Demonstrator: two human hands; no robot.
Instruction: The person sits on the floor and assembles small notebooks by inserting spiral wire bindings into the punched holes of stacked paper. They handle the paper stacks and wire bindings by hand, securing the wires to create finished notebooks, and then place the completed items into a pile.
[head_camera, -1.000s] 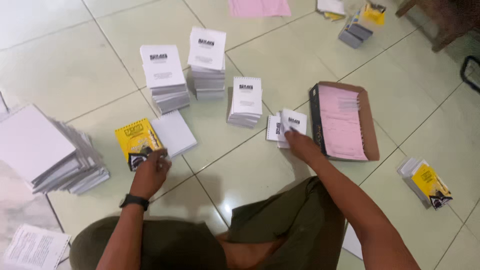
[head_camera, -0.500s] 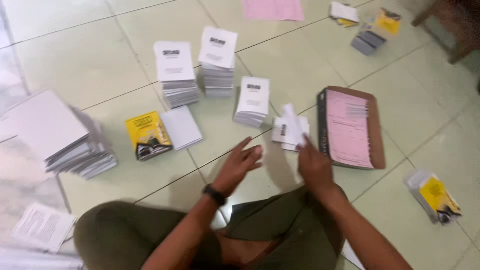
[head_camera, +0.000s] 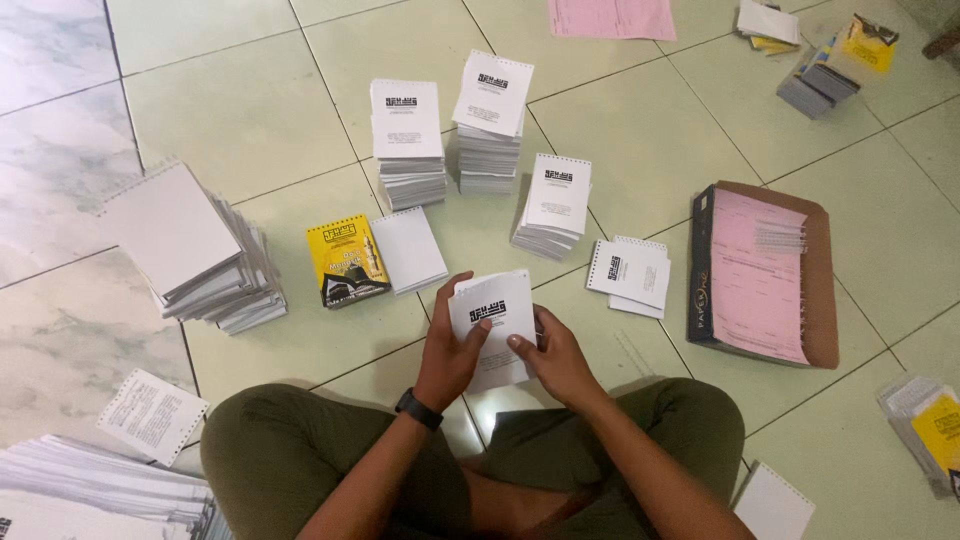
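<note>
Both hands have come in to the middle since a second ago: left hand (head_camera: 448, 350) was out by the yellow-covered booklet (head_camera: 346, 260) and right hand (head_camera: 550, 350) reached toward the small punched sheets (head_camera: 630, 272); now both close on one thin white booklet (head_camera: 492, 325) held just above the lap, directly in front of the crossed legs. Head view, only one: left hand pinches the booklet's left edge, thumb on the printed face, fingers behind; right hand pinches the lower right edge the same way. Neither is spread flat. Relative to the held booklet: yellow-covered booklet and a blank white pad (head_camera: 408, 248) sit to its upper left, three taller stacks of printed sheets (head_camera: 488, 120) further up, the small punched sheets just to its right, a brown tray of pink paper (head_camera: 765, 275) well to its right, a big fanned pile of blank pages (head_camera: 195, 250) far left. All lie on the tiled floor (head_camera: 250, 100). Handling judgement: booklet looks light, floppy, few loose pages with a punched top edge; will bend or fan out if gripped at one corner. Better held at both side edges, as now, or squared by the punched edge. Paper on paper slides easily, so pages could shift out of register. Camera also dropped closer than in the earlier frame.
</note>
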